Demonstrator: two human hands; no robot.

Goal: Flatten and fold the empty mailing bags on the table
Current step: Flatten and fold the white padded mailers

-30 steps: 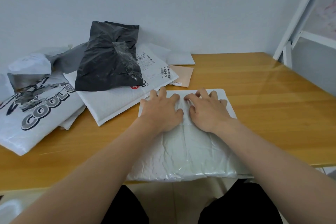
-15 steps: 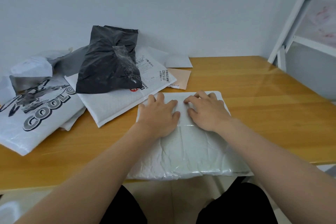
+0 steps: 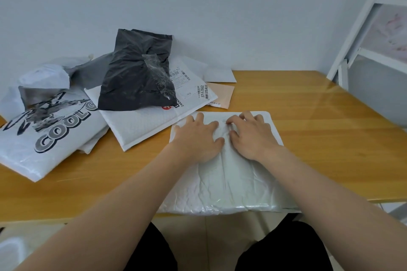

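Flat, both hands (image 3: 224, 138) on white mailer (image 3: 233, 185).

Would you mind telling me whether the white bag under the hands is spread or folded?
Spread: the white bag lies flat, both palms pressing it; no fold shows.

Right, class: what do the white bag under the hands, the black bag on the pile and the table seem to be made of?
White bag: likely thin plastic film over bubble padding; it shows glossy creases and a dimpled texture.
Black bag: probably soft polythene, semi-matte and crumpled, with a clear shiny tape strip.
Table: looks like wood or wood laminate, with grain lines and a reflective varnished sheen.
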